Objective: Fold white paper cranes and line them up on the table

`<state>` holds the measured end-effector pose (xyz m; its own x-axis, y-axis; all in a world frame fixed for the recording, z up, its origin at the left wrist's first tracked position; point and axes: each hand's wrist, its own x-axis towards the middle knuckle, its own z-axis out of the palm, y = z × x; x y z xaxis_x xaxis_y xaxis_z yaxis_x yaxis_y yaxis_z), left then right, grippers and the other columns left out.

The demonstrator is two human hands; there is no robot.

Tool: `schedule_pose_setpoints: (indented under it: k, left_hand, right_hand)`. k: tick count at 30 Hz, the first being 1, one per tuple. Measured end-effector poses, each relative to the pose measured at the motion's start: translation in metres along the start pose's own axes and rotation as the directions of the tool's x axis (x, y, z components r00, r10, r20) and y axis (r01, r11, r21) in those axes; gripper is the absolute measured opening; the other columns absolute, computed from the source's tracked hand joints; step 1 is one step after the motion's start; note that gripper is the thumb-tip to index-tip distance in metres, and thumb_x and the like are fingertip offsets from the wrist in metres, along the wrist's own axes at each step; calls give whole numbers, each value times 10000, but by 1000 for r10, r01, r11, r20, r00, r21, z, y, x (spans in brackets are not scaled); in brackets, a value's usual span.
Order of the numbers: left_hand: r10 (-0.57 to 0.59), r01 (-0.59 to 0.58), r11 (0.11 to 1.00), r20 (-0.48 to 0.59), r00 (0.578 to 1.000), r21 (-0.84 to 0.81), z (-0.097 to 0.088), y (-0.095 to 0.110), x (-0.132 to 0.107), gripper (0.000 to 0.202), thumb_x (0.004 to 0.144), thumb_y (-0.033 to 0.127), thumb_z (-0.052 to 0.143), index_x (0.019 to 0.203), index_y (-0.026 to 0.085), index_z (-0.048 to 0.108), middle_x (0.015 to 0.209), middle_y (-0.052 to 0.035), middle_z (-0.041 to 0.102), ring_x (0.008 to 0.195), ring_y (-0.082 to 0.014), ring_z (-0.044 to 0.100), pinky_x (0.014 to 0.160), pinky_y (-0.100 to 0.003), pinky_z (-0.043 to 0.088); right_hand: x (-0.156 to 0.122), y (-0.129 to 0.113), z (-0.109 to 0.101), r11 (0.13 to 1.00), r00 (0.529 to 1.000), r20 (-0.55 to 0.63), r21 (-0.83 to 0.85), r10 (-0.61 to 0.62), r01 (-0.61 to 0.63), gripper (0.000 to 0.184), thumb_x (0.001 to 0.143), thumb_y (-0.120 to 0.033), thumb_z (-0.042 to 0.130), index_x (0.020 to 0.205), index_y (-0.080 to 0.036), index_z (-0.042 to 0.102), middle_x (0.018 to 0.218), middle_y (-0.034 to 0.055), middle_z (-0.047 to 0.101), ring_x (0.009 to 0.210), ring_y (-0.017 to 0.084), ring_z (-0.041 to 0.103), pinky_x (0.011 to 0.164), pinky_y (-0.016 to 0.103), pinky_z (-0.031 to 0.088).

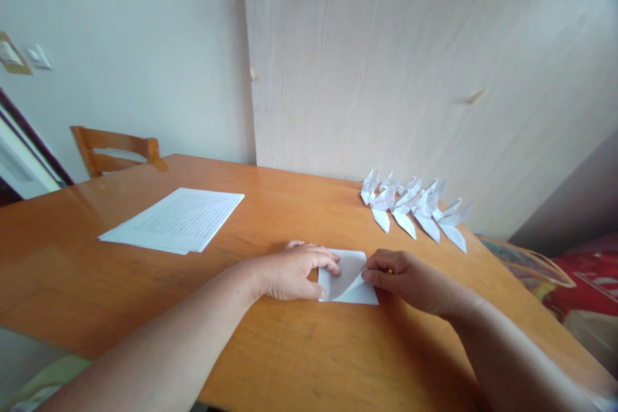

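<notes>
A small piece of white paper (345,283) lies on the wooden table before me, with one corner lifted and curling over in a partial fold. My right hand (398,273) pinches that raised corner between thumb and fingers. Across from it, my left hand (299,272) rests on the paper's left side, thumb and fingers apart, the thumb near the lower left corner. Its farther fingertips lie partly hidden behind the hand. Folded white paper cranes (425,206) stand in rows beyond my right hand.
A stack of printed sheets (178,222) lies on the left of the table (270,347). Behind it is a wooden chair (118,145). A pale board (386,77) rises along the back edge. Red packaging (586,283) sits past the right edge.
</notes>
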<state>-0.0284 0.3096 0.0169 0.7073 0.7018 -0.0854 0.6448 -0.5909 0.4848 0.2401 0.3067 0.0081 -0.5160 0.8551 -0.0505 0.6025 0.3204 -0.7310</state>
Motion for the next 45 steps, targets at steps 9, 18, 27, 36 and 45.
schedule_pose_setpoints:
  k: [9, 18, 27, 36, 45]
  left_hand:
    - [27, -28, 999, -63, 998, -18, 6, 2, 0, 401, 785, 283, 648, 1181, 343, 641, 1445, 27, 537, 1306, -265, 484, 1130, -473, 241]
    - [47, -44, 999, -132, 990, 25, 17, 12, 0, 353, 793, 305, 655, 1146, 316, 649, 1373, 8, 584, 1211, -253, 538, 1096, -470, 279]
    - [37, -36, 999, -129, 991, 10, 18, 10, 1, 356, 787, 263, 626, 1136, 329, 640, 1370, 22, 581, 1222, -255, 528, 1093, -462, 286]
    - [70, -70, 998, -119, 990, 4, 15, 13, -3, 492, 806, 212, 595, 1279, 336, 542, 1350, -15, 587, 1238, -260, 513, 1083, -457, 299]
    - [124, -117, 990, -98, 987, 73, 15, 13, -6, 461, 870, 212, 557, 1279, 419, 608, 1409, -8, 541, 1270, -277, 491, 1091, -507, 289]
  right_hand:
    - [5, -1, 14, 981, 984, -62, 105, 167, -160, 307, 893, -445, 552, 723, -192, 591, 641, -25, 481, 594, 127, 416, 522, 245, 316]
    - [5, 2, 13, 981, 974, -134, 88, 183, -172, 275, 864, -446, 567, 753, -202, 625, 685, -5, 534, 601, 139, 490, 527, 251, 365]
    - [7, 3, 18, 969, 960, -141, 75, 243, -235, 265, 864, -424, 569, 729, -195, 578, 586, -36, 492, 519, 119, 444, 478, 245, 306]
    - [11, 9, 19, 970, 955, -189, -36, 230, -241, 267, 845, -428, 587, 721, -191, 588, 621, -24, 529, 561, 131, 471, 496, 249, 333]
    - [13, 4, 23, 953, 940, -259, -143, 224, -266, 232, 836, -380, 589, 695, -196, 573, 644, -9, 554, 593, 135, 475, 515, 252, 318]
